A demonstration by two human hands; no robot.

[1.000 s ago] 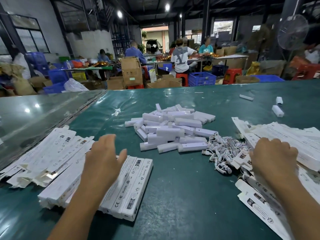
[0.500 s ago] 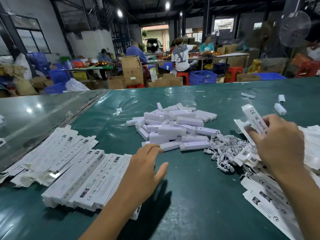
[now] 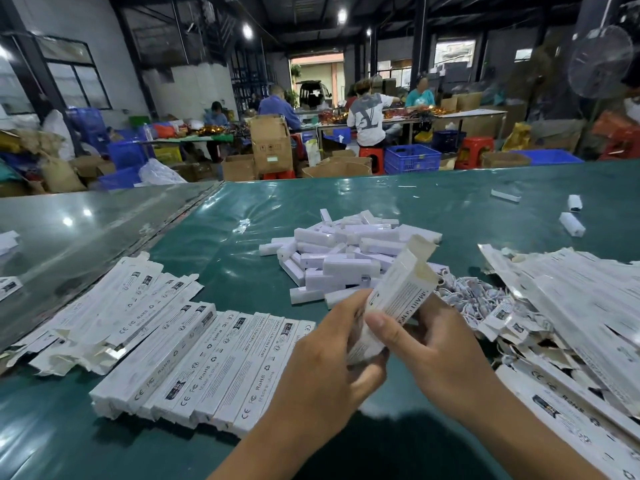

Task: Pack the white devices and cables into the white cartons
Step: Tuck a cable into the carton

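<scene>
Here both hands grip one white carton (image 3: 394,299) just above the green counter (image 3: 221,244), near the centre of the view. The left hand (image 3: 332,355) wraps the carton's lower end, while the right hand (image 3: 433,344) pinches its side with the thumb laid across the printed face. The carton tilts up toward 1 o'clock, and its upper end flap stands open.

Beyond the hands, at 12 o'clock, lies a loose heap of white devices (image 3: 346,258). Just beside that heap, toward 2 o'clock, a tangle of white cables (image 3: 474,299) rests on the counter. At 9 o'clock from the hands a row of packed cartons (image 3: 194,368) lies side by side, and farther out at 10 o'clock sits a spread of flat cartons (image 3: 114,306). Another pile of flat cartons (image 3: 571,306) covers the counter at 3 o'clock. A few stray devices (image 3: 571,223) lie well apart toward 1 o'clock.
</scene>
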